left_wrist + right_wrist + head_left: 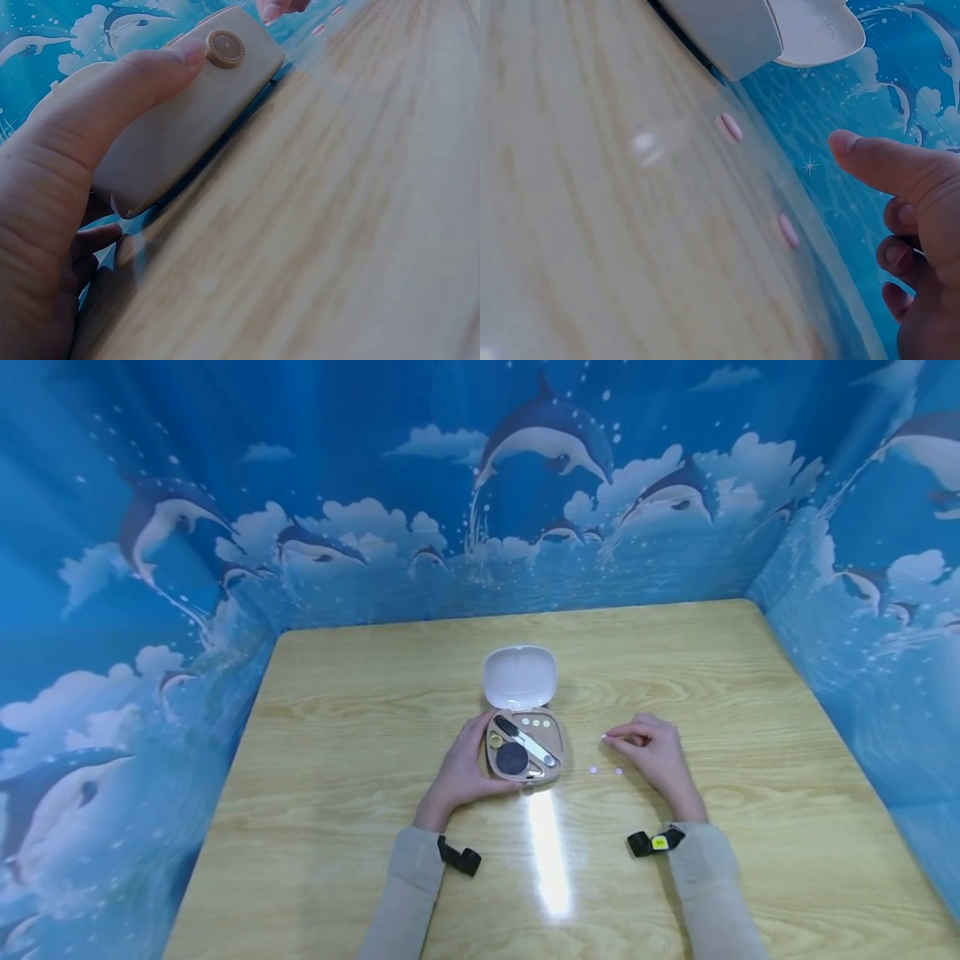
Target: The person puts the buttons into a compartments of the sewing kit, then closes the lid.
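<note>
My left hand (465, 764) grips a small beige case (560, 727) from its left side, with the thumb beside the round ridged button (226, 48) on the front. The white lid (520, 677) stands raised at the back. Inside lie a black-and-white tool (534, 747), a dark round disc (512, 758), a gold-coloured ring-like piece (496, 740) and three small pale discs (536, 723). To the right of the case, my right hand (654, 752) pinches a small whitish piece (603, 737) between thumb and finger; the right wrist view hides that piece.
Two small pinkish tablet-like pieces, a left one (593, 770) and a right one (618, 771), lie on the wooden table (360, 735) between the case and my right hand. A blue curtain (337, 460) with dolphins surrounds the table's back and sides.
</note>
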### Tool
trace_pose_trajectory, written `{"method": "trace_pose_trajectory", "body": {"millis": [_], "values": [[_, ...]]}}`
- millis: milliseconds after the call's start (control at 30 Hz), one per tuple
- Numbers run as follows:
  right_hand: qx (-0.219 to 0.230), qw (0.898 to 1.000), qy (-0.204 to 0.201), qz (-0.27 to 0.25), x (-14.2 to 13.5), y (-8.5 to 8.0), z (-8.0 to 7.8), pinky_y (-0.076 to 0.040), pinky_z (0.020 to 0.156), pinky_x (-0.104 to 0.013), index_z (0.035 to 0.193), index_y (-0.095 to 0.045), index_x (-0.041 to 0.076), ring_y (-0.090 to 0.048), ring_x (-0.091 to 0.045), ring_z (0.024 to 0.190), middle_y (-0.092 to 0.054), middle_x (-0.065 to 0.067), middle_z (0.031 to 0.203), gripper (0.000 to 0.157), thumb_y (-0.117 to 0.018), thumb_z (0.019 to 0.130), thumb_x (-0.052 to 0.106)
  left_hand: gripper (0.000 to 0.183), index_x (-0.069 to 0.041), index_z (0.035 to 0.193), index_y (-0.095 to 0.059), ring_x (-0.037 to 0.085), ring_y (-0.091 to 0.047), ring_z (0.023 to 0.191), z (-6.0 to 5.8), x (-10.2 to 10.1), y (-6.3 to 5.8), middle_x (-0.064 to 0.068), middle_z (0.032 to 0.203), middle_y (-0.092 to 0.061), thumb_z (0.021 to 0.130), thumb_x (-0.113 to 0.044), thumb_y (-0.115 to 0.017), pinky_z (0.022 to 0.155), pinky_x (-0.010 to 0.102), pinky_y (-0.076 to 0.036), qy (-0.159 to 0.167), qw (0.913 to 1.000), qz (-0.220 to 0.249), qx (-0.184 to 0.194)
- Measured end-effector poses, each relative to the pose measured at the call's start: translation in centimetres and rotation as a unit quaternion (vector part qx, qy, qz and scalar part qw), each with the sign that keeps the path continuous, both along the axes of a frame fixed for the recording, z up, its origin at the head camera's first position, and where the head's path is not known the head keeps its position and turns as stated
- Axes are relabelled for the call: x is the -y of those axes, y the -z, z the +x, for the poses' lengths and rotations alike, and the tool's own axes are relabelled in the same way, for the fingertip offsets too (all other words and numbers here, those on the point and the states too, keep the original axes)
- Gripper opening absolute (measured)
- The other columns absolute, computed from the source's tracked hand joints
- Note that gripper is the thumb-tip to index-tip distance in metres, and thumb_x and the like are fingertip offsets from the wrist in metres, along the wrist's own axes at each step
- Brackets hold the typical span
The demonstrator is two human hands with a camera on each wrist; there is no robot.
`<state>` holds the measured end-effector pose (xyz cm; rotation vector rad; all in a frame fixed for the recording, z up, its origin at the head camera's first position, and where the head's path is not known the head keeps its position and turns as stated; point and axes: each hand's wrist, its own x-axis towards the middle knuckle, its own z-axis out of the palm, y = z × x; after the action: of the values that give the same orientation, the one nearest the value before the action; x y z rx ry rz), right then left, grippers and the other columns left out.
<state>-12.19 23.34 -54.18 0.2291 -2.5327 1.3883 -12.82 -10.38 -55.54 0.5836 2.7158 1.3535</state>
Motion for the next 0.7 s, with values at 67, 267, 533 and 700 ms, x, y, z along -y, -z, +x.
{"method": "trace_pose_trajectory", "body": {"millis": [67, 267, 533, 700], "values": [[-0.002, 1.000, -0.001, -0.003, 0.2, -0.2, -0.2, -0.031, 0.058, -0.026, 0.082, -0.079, 0.012, -0.037, -0.013, 0.060, -0.042, 0.000, 0.062, 0.009, -0.085, 0.076, 0.009, 0.129, -0.039, 0.156, -0.022, 0.020, -0.031, 0.144, 0.0, 0.0, 0.0, -0.007, 0.158, -0.032, 0.050, -0.059, -0.093, 0.117, 0.052, -0.023, 0.000, 1.0000, 0.000, 0.001], [-0.020, 1.000, -0.007, -0.016, 0.8, -0.7, -0.9, -0.031, 0.053, -0.025, 0.081, -0.080, 0.012, -0.037, -0.012, 0.061, -0.042, 0.001, 0.062, 0.010, -0.087, 0.074, 0.008, 0.130, -0.039, 0.156, -0.022, 0.020, -0.032, 0.143, -0.1, 0.0, 0.2, -0.008, 0.157, -0.032, 0.050, -0.060, -0.093, 0.116, 0.054, -0.027, 0.003, 1.0000, 0.002, -0.002], [-0.051, 0.998, -0.033, -0.012, 2.2, -1.7, -1.8, -0.031, 0.054, -0.025, 0.081, -0.080, 0.011, -0.035, -0.012, 0.060, -0.041, 0.001, 0.060, 0.010, -0.087, 0.074, 0.008, 0.130, -0.037, 0.156, -0.022, 0.022, -0.033, 0.143, -0.2, 0.0, 0.1, -0.005, 0.157, -0.034, 0.050, -0.060, -0.093, 0.116, 0.055, -0.026, 0.006, 1.0000, 0.005, -0.006], [-0.044, 0.998, -0.036, -0.017, 3.0, -2.3, -2.2, -0.031, 0.057, -0.025, 0.082, -0.080, 0.011, -0.036, -0.012, 0.060, -0.042, 0.002, 0.060, 0.011, -0.086, 0.074, 0.008, 0.130, -0.039, 0.156, -0.021, 0.018, -0.032, 0.143, -0.1, -0.1, 0.0, -0.008, 0.157, -0.033, 0.050, -0.059, -0.093, 0.117, 0.051, -0.026, 0.005, 1.0000, 0.001, -0.002]]}}
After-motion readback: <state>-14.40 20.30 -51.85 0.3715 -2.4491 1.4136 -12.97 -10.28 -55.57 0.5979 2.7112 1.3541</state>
